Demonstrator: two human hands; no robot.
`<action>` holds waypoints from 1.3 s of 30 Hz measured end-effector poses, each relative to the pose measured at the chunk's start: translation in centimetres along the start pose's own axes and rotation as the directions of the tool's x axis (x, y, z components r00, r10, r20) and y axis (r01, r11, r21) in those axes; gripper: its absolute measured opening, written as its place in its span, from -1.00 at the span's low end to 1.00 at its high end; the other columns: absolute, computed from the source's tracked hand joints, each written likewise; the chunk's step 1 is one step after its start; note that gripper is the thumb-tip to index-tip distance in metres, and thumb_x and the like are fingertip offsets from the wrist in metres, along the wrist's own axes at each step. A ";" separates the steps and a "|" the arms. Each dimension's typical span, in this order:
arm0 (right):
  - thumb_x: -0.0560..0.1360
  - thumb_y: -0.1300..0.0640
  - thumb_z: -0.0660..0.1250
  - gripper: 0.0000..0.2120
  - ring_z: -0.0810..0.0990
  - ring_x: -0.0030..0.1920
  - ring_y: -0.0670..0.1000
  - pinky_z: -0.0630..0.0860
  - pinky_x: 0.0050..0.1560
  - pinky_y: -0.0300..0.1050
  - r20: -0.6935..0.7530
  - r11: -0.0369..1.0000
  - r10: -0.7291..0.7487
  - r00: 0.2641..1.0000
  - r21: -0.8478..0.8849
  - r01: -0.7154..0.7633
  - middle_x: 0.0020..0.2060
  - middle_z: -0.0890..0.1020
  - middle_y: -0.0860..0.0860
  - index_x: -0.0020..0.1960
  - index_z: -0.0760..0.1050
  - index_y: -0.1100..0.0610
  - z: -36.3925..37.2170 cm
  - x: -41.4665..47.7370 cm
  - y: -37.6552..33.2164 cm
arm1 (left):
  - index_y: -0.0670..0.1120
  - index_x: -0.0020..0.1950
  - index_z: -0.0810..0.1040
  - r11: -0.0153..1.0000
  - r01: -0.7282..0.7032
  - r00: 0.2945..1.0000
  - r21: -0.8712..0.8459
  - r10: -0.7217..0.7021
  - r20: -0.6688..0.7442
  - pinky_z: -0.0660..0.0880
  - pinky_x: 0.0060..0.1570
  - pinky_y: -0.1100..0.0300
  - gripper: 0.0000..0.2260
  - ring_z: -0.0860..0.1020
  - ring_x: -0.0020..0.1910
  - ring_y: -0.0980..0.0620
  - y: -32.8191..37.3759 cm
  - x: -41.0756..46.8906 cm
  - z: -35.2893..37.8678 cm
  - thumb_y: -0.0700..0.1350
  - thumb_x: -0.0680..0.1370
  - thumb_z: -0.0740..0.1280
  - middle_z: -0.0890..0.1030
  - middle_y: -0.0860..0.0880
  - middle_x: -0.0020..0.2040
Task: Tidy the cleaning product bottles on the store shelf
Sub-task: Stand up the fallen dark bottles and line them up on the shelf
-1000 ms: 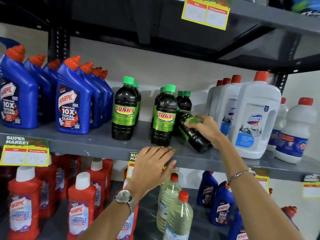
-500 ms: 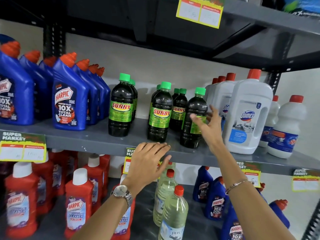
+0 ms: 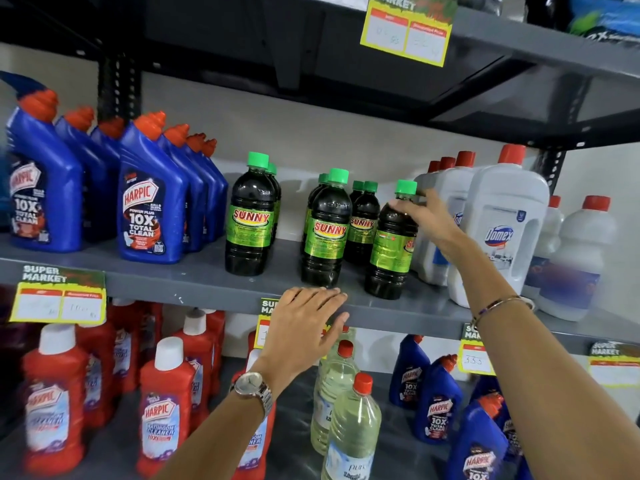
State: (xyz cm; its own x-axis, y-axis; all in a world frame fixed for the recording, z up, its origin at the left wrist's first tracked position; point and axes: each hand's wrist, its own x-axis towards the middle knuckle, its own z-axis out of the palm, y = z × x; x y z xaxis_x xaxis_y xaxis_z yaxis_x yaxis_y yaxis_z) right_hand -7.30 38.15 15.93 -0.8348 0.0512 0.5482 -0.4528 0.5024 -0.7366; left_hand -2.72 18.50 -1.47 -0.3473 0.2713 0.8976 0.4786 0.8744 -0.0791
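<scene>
Several dark Sunny bottles with green caps stand on the grey middle shelf point(image 3: 194, 282). The rightmost Sunny bottle point(image 3: 389, 251) stands upright, its label turned partly sideways. My right hand point(image 3: 427, 218) wraps its shoulder just below the cap. Another Sunny bottle point(image 3: 327, 230) stands to its left and a further one point(image 3: 251, 220) more to the left. My left hand point(image 3: 304, 323) lies flat on the shelf's front edge, fingers apart, holding nothing. Blue Harpic bottles point(image 3: 149, 202) fill the shelf's left side, white Domex bottles point(image 3: 498, 230) the right.
Red Harpic bottles point(image 3: 166, 407), clear bottles with red caps point(image 3: 349, 431) and more blue Harpic bottles point(image 3: 436, 403) stand on the lower shelf. Yellow price tags point(image 3: 59, 297) hang from the shelf edges. A dark upper shelf point(image 3: 519, 39) overhangs closely.
The rightmost Sunny bottle lay tilted on its side a second ago; my right hand stood it upright, opened beside it, and now grips its shoulder. My left hand stayed on the shelf edge.
</scene>
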 end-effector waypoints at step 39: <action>0.14 0.01 0.59 -0.42 0.54 0.05 -0.16 0.45 0.05 -0.25 0.222 0.996 0.079 0.972 0.015 -0.085 0.08 0.59 -0.07 0.05 0.38 -0.11 2.4 -5.0 7.5 | -0.10 0.39 0.22 0.572 0.738 0.614 -0.359 -0.347 0.709 0.33 0.23 0.13 -0.22 0.39 0.30 -0.04 -4.8 7.9 -1.7 0.01 0.30 0.54 0.41 -0.08 0.35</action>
State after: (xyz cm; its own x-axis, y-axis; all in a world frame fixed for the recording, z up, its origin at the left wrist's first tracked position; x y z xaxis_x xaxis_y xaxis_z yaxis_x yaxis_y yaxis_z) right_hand -7.24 39.60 6.70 -0.9166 -0.1016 0.3867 -0.3852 0.4836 -0.7860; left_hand -6.44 15.75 6.74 -0.9510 0.1486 0.2710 0.3070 0.5560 0.7724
